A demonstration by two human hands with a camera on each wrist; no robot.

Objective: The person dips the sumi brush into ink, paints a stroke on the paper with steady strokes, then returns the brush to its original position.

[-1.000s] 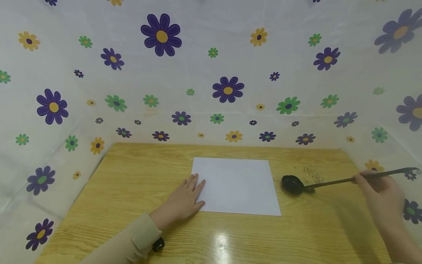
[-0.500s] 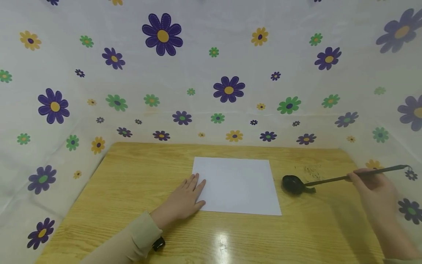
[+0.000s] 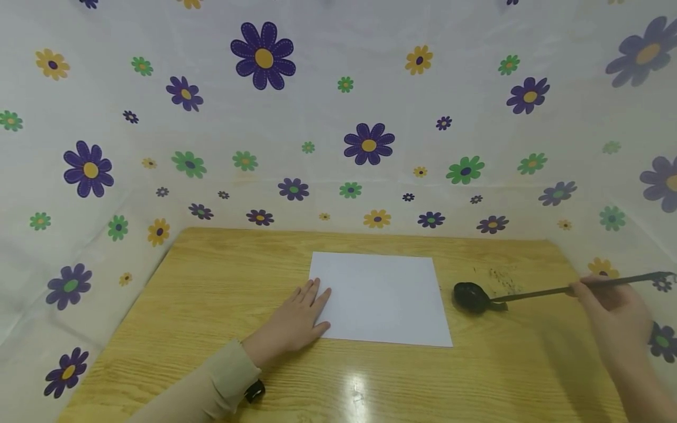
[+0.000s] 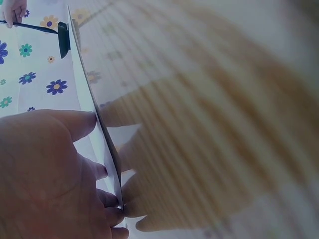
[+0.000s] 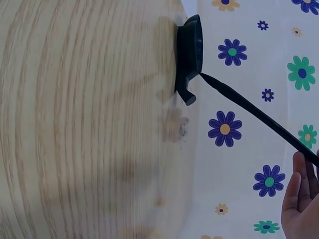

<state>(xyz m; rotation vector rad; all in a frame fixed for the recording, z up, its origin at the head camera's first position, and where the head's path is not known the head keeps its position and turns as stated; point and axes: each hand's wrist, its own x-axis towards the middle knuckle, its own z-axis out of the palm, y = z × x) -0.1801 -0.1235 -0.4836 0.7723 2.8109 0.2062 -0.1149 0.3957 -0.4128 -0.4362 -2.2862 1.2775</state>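
Note:
A white sheet of paper (image 3: pixel 383 299) lies on the wooden table. My left hand (image 3: pixel 296 320) rests flat on its left edge, fingers spread; the left wrist view shows the same hand (image 4: pixel 55 174) with fingertips along the sheet's edge. In my right hand (image 3: pixel 616 317) a long dark brush (image 3: pixel 545 292) is pinched, its handle pointing right. The brush tip meets the rim of a small black dish (image 3: pixel 471 298) right of the paper. From the right wrist, the brush (image 5: pixel 249 107) slants down from the dish (image 5: pixel 189 50) to the fingers of the hand (image 5: pixel 301 204).
Dark specks (image 3: pixel 502 279) mark the wooden table (image 3: pixel 211 294) behind the brush. A flower-printed white cloth (image 3: pixel 296 117) stands behind the table and along both sides. A black object (image 3: pixel 255 391) shows beside the left sleeve.
My right hand shifted left with the brush, then back right, while the tip stayed by the dish's rim. The left hand, paper and dish kept their places.

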